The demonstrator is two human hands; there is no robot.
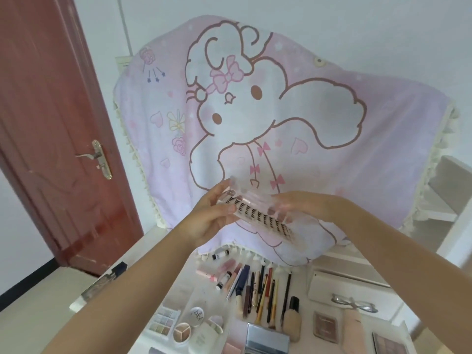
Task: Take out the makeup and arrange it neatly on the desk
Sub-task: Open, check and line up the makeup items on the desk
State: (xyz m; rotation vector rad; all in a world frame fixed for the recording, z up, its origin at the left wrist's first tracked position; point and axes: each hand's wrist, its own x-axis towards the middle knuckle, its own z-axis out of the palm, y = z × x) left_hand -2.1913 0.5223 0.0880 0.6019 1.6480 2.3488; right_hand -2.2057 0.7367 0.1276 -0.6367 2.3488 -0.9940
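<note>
Red-brown door [51,139] standing at far left, metal handle [98,159] showing on its edge. Lying on the white desk [143,254] beside it, a clear perfume bottle [104,283] with a dark cap. Reaching up from lower left, the left hand [213,213], fingers curling round the near end of a clear lash case [258,213], thumb pressing on top. Being held up in the air, well above the desk, in front of a pink cartoon cloth [281,111] draped behind; rows of dark lash clusters showing through the plastic. Gripping the case's other end, the right hand [293,206], fingers wrapping over the lid. Lying on the desk below the hands: an eyeshadow palette [163,321] with pale pans, a round compact [197,315] just beside it, then a row of pencils and brushes [265,290] set side by side, upright in the view. Standing next to these, a foundation bottle [292,320] with a black cap, lying flat. Resting nearer the front edge, a mirrored compact [267,339]. Further right, a small brown blush pan [325,325], a pale pink tube [353,330], and glasses [355,304] just beyond them. Sitting behind the glasses, a white box [339,284].
</note>
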